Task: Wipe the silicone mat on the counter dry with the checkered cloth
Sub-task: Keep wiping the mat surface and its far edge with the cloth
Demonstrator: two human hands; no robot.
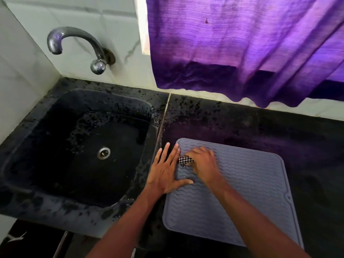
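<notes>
Left hand [165,172]: spread flat, pressing silicone mat [242,192] left edge, lower centre.
Right hand [204,162]: blurred, gripping bunched checkered cloth [185,160] on the mat's upper-left corner.
Mat: lying on counter [260,127], right of sink [46,127].
Sink: showing drain [103,152] at bottom.

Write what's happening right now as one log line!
step: wiping | right hand: holds checkered cloth on silicone mat | left hand: flat, fingers spread, on its left edge

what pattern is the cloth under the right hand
The cloth is black-and-white checkered; head view.

mat [242,192] on counter [279,131], right of sink [74,146].
</notes>
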